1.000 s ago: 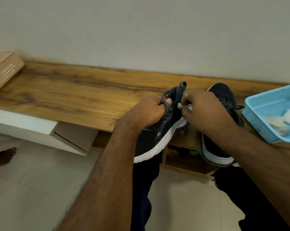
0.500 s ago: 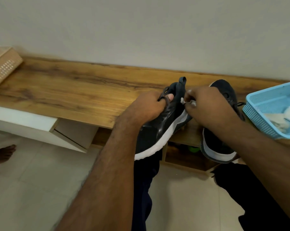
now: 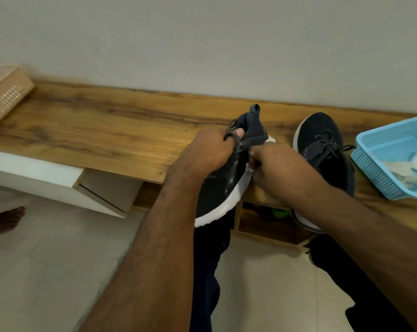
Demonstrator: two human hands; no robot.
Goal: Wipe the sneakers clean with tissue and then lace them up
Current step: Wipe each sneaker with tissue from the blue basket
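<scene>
My left hand [image 3: 210, 149] grips a black sneaker with a white sole [image 3: 219, 190], held tilted over the front edge of the wooden bench, heel up. My right hand [image 3: 272, 161] pinches a small wad of white tissue [image 3: 250, 167] against the sneaker's white sole near the heel. The tissue is mostly hidden by my fingers. A second black sneaker [image 3: 322, 144], with its laces in, lies on the bench to the right, partly behind my right forearm.
A blue plastic basket [image 3: 370, 171] holding white tissues stands at the right on the wooden bench [image 3: 107, 135]. A tan perforated basket [image 3: 6, 97] sits at the far left. A person's bare foot [image 3: 4, 219] rests on the tiled floor at left.
My right hand with the tissue has slid down along the white sole from near the heel top. The view has shifted slightly; the left hand keeps its grip.
</scene>
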